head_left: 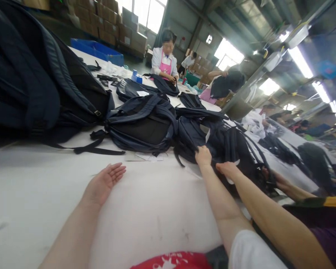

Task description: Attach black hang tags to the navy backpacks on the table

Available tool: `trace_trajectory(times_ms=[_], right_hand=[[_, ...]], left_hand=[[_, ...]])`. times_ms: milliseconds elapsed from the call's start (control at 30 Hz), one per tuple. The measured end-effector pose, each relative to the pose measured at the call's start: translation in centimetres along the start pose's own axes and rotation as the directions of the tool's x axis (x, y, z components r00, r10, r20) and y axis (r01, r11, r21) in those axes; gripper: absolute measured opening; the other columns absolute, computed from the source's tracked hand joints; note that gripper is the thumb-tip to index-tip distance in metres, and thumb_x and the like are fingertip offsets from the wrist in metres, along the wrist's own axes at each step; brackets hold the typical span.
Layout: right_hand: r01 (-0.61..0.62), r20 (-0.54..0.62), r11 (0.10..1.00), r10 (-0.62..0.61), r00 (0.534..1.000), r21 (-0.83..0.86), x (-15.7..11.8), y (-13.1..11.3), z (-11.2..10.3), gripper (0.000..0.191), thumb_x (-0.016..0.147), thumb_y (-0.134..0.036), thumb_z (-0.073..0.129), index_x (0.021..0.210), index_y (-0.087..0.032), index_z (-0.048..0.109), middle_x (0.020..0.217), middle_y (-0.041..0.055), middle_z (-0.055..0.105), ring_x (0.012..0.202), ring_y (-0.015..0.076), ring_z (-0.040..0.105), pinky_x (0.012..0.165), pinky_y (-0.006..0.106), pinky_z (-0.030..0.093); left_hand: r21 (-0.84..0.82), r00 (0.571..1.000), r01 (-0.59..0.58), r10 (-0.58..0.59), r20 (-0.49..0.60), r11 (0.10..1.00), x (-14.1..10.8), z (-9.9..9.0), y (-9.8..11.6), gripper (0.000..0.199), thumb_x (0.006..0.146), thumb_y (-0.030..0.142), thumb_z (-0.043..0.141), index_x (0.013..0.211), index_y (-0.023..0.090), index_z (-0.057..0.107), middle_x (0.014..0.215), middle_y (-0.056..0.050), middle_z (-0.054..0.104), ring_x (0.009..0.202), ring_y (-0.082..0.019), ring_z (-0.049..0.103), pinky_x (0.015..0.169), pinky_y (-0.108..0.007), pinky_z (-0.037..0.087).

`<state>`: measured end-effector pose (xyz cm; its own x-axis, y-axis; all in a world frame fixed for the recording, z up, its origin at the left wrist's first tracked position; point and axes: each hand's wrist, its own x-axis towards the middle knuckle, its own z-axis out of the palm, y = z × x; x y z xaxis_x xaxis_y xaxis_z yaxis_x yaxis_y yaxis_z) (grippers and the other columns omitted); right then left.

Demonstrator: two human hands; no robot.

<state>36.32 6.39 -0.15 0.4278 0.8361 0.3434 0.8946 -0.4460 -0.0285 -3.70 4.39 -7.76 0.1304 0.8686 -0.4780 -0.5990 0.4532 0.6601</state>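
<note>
My left hand is over the white table, palm turned up and fingers stretched out, holding nothing. My right hand is closed on the lower edge of a dark navy backpack that lies on its side, with a white tag on it. Another navy backpack with a black mesh back lies between my two hands, beyond them. Its loose black strap stretches over the table near my left hand. What part my right fingers pinch is hidden.
A co-worker's hand from the right reaches to a black backpack beside my right arm. A large backpack stands at left. Beyond are a blue bin and a person in a pink apron handling a bag.
</note>
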Motion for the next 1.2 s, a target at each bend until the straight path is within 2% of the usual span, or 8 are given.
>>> trace_trajectory(times_ms=[167,333,433,500,633,733,900,1200], right_hand=[[0.067,-0.262,0.991,-0.035,0.965,0.113,5.3,-2.0,-11.1,0.031,0.087,-0.016,0.049,0.108,-0.009,0.072,0.099,0.0175,0.067,0.092,0.0260,0.061,0.081,0.036,0.044],[0.375,-0.566,0.896,-0.187,0.803,0.236,4.2,-10.1,-18.5,0.033,0.090,-0.017,0.049,0.116,-0.014,0.069,0.106,0.0134,0.066,0.104,0.0241,0.055,0.094,0.039,0.039],[0.602,-0.635,0.745,-0.323,0.702,0.287,0.3,-17.1,-15.7,0.032,0.089,-0.012,0.048,0.112,-0.014,0.069,0.105,0.0115,0.066,0.104,0.0238,0.056,0.094,0.040,0.041],[0.695,-0.496,0.641,-0.511,0.703,0.325,-2.5,-21.2,-11.8,0.031,0.089,-0.010,0.047,0.108,-0.017,0.071,0.106,0.0107,0.067,0.100,0.0221,0.058,0.091,0.037,0.044],[0.796,-0.220,0.379,-0.824,0.522,0.471,-7.6,-23.6,-5.1,0.020,0.086,-0.015,0.057,0.097,-0.021,0.074,0.108,0.0068,0.069,0.100,0.0190,0.060,0.093,0.031,0.045],[0.687,-0.124,0.508,-0.750,0.649,0.520,-11.3,-20.6,-1.9,0.023,0.093,-0.027,0.051,0.096,-0.019,0.072,0.104,0.0079,0.070,0.102,0.0196,0.060,0.095,0.031,0.044],[0.589,0.234,0.708,-0.695,0.680,0.390,-15.1,-16.4,3.3,0.026,0.090,-0.021,0.052,0.107,-0.013,0.069,0.113,0.0152,0.067,0.104,0.0250,0.062,0.092,0.033,0.045],[0.560,0.140,0.691,-0.677,0.722,0.457,-11.0,-24.3,5.6,0.040,0.087,-0.004,0.041,0.122,-0.008,0.061,0.126,0.0241,0.059,0.124,0.0352,0.051,0.108,0.047,0.032]], left_hand=[[-0.006,0.999,-0.014,0.014,0.036,1.000,-0.2,0.0,-0.4,0.027,0.092,0.027,0.047,0.098,0.010,0.068,0.096,-0.013,0.073,0.090,-0.017,0.069,0.078,-0.025,0.054],[-0.033,0.997,-0.031,0.033,0.070,0.999,-0.4,-0.2,-0.7,0.027,0.092,0.029,0.050,0.097,0.010,0.068,0.092,-0.012,0.073,0.083,-0.016,0.070,0.074,-0.024,0.054],[-0.049,0.993,-0.055,0.059,0.101,0.997,-0.5,-0.7,-0.7,0.028,0.092,0.031,0.051,0.096,0.009,0.068,0.090,-0.012,0.073,0.081,-0.016,0.069,0.073,-0.024,0.053],[-0.054,0.991,-0.083,0.088,0.099,0.995,-0.5,-1.1,-0.7,0.029,0.091,0.032,0.051,0.095,0.010,0.068,0.091,-0.012,0.073,0.081,-0.017,0.069,0.073,-0.025,0.053],[-0.013,0.990,-0.134,0.134,0.044,0.991,-0.6,-1.8,-0.7,0.026,0.087,0.033,0.056,0.096,0.012,0.068,0.094,-0.012,0.073,0.087,-0.018,0.069,0.079,-0.026,0.051],[0.065,0.985,-0.174,0.173,0.021,0.983,-0.5,-1.8,-1.0,0.027,0.080,0.034,0.065,0.098,0.014,0.068,0.098,-0.011,0.073,0.091,-0.019,0.069,0.082,-0.028,0.049],[0.085,0.986,-0.167,0.166,0.016,0.982,0.2,-1.1,-1.5,0.032,0.072,0.038,0.073,0.093,0.014,0.069,0.094,-0.011,0.074,0.088,-0.020,0.069,0.082,-0.030,0.048],[-0.009,0.983,-0.160,0.159,-0.088,0.987,0.5,-2.1,-0.4,0.026,0.079,0.036,0.065,0.090,0.013,0.068,0.088,-0.011,0.072,0.081,-0.016,0.068,0.075,-0.026,0.049]])
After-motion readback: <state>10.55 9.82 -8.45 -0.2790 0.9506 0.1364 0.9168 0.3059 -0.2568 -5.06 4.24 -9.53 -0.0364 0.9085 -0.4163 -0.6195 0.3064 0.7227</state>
